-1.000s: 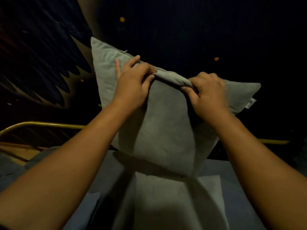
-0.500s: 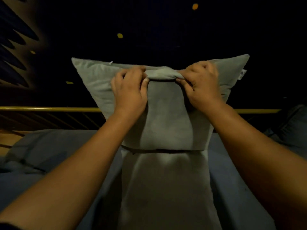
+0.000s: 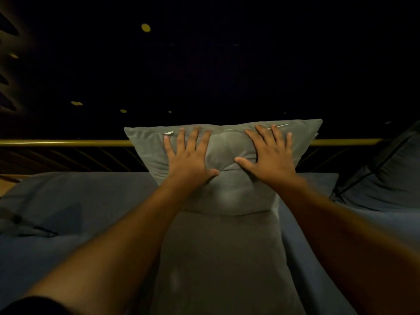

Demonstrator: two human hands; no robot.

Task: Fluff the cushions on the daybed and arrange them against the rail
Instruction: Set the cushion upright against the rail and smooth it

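A grey cushion point(image 3: 227, 192) stands upright against the brass rail point(image 3: 68, 142) of the daybed, its zipper edge on top. My left hand point(image 3: 189, 159) lies flat on the cushion's left half, fingers spread. My right hand point(image 3: 269, 158) presses flat on its right half, fingers spread too. Neither hand grips anything. A second grey cushion point(image 3: 222, 264) lies flat on the blue mattress point(image 3: 79, 212), its far edge tucked under the upright one.
A dark blue cushion with piping point(image 3: 384, 176) leans at the right end of the daybed. Another dark cushion point(image 3: 25, 226) lies at the left edge. Behind the rail is a dark wall with small gold dots.
Both hands let go of the pinched top edge and now rest flat on the cushion's face. The cushion came down from mid-air and stands against the rail.
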